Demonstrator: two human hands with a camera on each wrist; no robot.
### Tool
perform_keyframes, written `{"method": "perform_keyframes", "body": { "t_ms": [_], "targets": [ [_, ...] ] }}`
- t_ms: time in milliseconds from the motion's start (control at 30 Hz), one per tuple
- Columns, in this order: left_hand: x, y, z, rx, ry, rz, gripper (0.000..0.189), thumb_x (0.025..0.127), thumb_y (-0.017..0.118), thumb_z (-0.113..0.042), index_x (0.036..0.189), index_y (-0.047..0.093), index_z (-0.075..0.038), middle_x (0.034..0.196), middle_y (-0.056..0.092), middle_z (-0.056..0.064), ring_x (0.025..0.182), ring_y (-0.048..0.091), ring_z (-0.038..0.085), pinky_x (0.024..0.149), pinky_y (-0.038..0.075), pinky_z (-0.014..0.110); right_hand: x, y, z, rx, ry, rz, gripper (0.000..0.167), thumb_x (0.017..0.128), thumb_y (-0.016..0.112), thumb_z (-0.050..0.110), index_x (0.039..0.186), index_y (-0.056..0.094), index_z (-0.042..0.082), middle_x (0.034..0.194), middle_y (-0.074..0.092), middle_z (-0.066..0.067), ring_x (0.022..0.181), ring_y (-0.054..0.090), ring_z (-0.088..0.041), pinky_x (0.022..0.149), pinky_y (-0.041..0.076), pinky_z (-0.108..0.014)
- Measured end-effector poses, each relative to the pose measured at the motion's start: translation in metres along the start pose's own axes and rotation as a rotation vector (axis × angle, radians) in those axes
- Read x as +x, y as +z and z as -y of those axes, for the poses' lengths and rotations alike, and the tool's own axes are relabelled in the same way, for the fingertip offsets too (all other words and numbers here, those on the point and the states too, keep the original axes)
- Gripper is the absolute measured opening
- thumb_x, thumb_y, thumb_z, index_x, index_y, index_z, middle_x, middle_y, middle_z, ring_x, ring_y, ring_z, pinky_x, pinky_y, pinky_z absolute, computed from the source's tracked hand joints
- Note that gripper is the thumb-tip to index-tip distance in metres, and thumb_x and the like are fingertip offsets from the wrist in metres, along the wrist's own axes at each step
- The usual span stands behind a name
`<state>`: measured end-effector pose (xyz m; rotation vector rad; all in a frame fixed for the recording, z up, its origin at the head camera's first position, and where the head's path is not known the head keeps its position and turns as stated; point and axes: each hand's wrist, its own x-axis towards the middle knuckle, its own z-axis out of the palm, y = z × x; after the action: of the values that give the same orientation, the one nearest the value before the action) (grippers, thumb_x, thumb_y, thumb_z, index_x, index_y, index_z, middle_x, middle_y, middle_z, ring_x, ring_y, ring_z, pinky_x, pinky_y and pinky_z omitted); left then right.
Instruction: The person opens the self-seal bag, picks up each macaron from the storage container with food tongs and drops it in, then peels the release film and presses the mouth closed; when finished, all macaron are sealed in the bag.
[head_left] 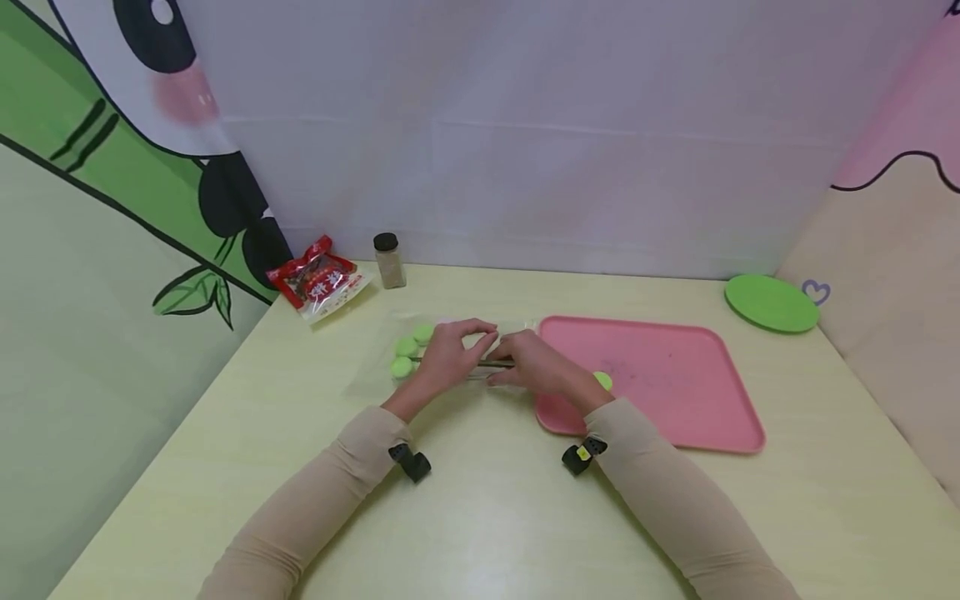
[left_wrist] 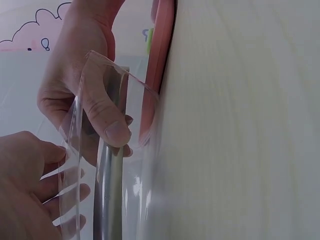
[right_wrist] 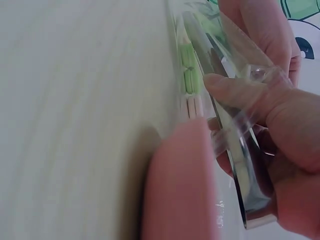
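A clear plastic bag (head_left: 372, 377) lies on the table, with several green macarons (head_left: 406, 347) in its left part. Through the film, the right wrist view also shows a pinkish macaron (right_wrist: 194, 106). My right hand (head_left: 538, 363) grips metal tongs (right_wrist: 243, 175) at the bag's mouth; their arms reach into the bag towards the macarons. With thumb and forefinger, my left hand (head_left: 448, 357) pinches the bag's rim, its other fingers spread along the film. The tongs' tips are hard to make out.
Beneath my right forearm is a pink tray (head_left: 675, 375) bearing a green macaron (head_left: 602, 380). A green plate (head_left: 772, 303) sits at the back right. A red-and-white snack packet (head_left: 321, 279) and a black-capped jar (head_left: 390, 265) stand at the back left.
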<state>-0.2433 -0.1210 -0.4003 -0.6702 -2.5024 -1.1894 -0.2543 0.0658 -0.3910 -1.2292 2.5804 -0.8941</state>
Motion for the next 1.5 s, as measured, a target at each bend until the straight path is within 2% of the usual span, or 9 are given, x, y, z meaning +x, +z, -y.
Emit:
{"method": "perform_keyframes", "body": {
  "t_ms": [300, 533, 800, 1000, 1233, 1500],
  "targets": [
    [-0.001, -0.002, -0.003, -0.011, -0.019, -0.013, 0.018, 0.099, 0.065, -0.016, 0.108, 0.076, -0.004, 0.106, 0.075, 0.008, 0.107, 0.069, 0.024, 0.094, 0.053, 0.042, 0.003, 0.005, 0.002, -0.017, 0.018, -0.013, 0.027, 0.087, 0.080, 0.015, 0.109, 0.076, 0.001, 0.096, 0.072, -0.006, 0.084, 0.061, -0.014, 0.074, 0.052, -0.026],
    [-0.001, -0.001, -0.002, -0.002, -0.018, -0.006, 0.020, 0.099, 0.065, -0.015, 0.109, 0.075, -0.001, 0.106, 0.075, 0.009, 0.107, 0.068, 0.025, 0.094, 0.053, 0.042, 0.005, 0.008, 0.004, -0.027, 0.013, -0.027, 0.015, 0.086, 0.082, 0.017, 0.095, 0.077, 0.008, 0.074, 0.059, 0.004, 0.070, 0.047, -0.012, 0.062, 0.042, -0.024],
    [-0.001, -0.001, -0.003, -0.017, 0.008, -0.023, 0.017, 0.097, 0.066, -0.014, 0.106, 0.076, -0.003, 0.105, 0.075, 0.010, 0.105, 0.069, 0.026, 0.092, 0.053, 0.047, 0.002, 0.008, 0.005, -0.046, -0.001, -0.025, 0.015, 0.086, 0.082, 0.016, 0.095, 0.077, 0.006, 0.077, 0.062, 0.003, 0.068, 0.049, -0.010, 0.063, 0.043, -0.024],
    [-0.001, -0.002, -0.003, -0.002, 0.002, -0.017, 0.018, 0.098, 0.066, -0.015, 0.106, 0.076, -0.004, 0.105, 0.075, 0.009, 0.106, 0.069, 0.025, 0.093, 0.053, 0.046, 0.002, 0.007, 0.007, -0.061, -0.022, -0.022, 0.012, 0.087, 0.080, 0.017, 0.094, 0.077, 0.008, 0.072, 0.057, 0.004, 0.066, 0.046, -0.010, 0.061, 0.041, -0.024],
    [-0.001, -0.003, -0.005, 0.012, -0.016, -0.007, 0.018, 0.098, 0.066, -0.016, 0.107, 0.077, -0.005, 0.105, 0.075, 0.008, 0.108, 0.068, 0.025, 0.095, 0.052, 0.042, 0.004, 0.008, 0.010, -0.086, 0.010, -0.037, 0.015, 0.087, 0.080, 0.018, 0.098, 0.077, 0.007, 0.074, 0.061, 0.005, 0.071, 0.048, -0.013, 0.063, 0.043, -0.024],
    [-0.001, -0.003, -0.004, 0.003, -0.004, -0.004, 0.018, 0.098, 0.066, -0.016, 0.107, 0.076, -0.003, 0.105, 0.075, 0.009, 0.106, 0.069, 0.026, 0.094, 0.053, 0.045, 0.002, 0.007, 0.010, -0.073, 0.028, -0.044, 0.021, 0.088, 0.080, 0.016, 0.104, 0.077, 0.003, 0.081, 0.066, 0.000, 0.074, 0.054, -0.014, 0.066, 0.047, -0.027]
  ]
}}
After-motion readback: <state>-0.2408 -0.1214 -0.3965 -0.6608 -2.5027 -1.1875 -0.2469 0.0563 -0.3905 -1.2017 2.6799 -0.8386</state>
